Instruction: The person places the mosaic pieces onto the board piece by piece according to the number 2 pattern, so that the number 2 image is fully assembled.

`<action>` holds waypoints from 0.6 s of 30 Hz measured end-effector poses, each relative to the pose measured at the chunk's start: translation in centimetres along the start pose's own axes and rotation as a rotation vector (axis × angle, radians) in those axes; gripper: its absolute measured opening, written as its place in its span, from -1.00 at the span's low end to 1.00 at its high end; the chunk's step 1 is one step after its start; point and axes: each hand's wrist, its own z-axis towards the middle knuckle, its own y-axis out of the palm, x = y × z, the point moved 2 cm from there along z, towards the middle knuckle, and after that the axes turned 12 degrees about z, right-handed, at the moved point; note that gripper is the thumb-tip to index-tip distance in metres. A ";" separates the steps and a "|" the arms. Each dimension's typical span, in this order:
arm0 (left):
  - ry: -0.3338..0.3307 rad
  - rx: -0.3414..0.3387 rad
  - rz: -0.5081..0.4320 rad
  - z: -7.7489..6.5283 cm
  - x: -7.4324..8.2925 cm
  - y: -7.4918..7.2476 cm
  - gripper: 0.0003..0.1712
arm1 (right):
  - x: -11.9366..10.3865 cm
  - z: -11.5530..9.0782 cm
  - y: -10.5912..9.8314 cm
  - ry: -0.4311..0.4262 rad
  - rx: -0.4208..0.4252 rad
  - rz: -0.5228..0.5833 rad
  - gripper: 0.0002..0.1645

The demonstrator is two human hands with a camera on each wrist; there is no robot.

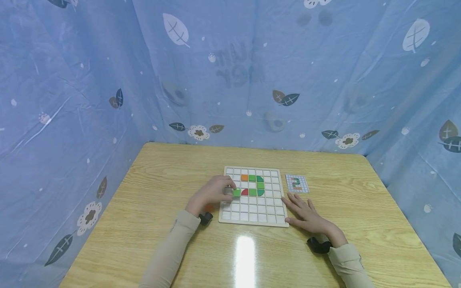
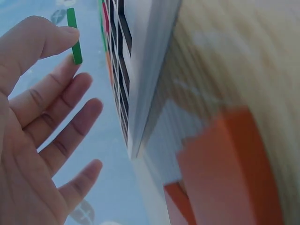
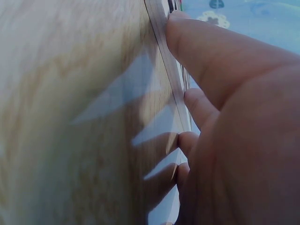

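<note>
My left hand (image 1: 214, 189) pinches a green square tile (image 2: 75, 36) between thumb and index finger, the other fingers spread. In the head view that tile overlaps the left part of the white gridded board (image 1: 253, 218), beside a red rounded tile (image 1: 245, 192). Other coloured tiles lie in the grid: an orange square (image 1: 244, 177), several green squares and dark green rounded pieces (image 1: 261, 193), forming a curve. My right hand (image 1: 306, 215) lies with fingers extended, its fingertips at the board's right edge.
A small pattern card (image 1: 297, 183) lies right of the board on the wooden table (image 1: 173, 168). Orange-red pieces (image 2: 220, 164) sit by my left wrist, left of the board. A blue patterned curtain (image 1: 230, 80) stands behind and at both sides.
</note>
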 end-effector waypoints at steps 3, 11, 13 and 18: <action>0.015 -0.009 0.022 0.4 0.4 0.2 -0.68 | -0.1 0.0 0.0 0.001 0.000 0.002 -0.18; 0.022 -0.044 0.043 1.3 1.0 0.8 -0.68 | -0.2 0.1 0.0 -0.006 0.000 -0.003 -0.18; 0.014 -0.055 0.053 1.4 1.2 0.9 -0.68 | -0.2 0.2 0.0 -0.007 -0.001 -0.003 -0.18; 0.013 -0.064 0.057 1.5 1.6 1.0 -0.70 | -0.2 0.2 -0.1 -0.004 -0.002 -0.006 -0.18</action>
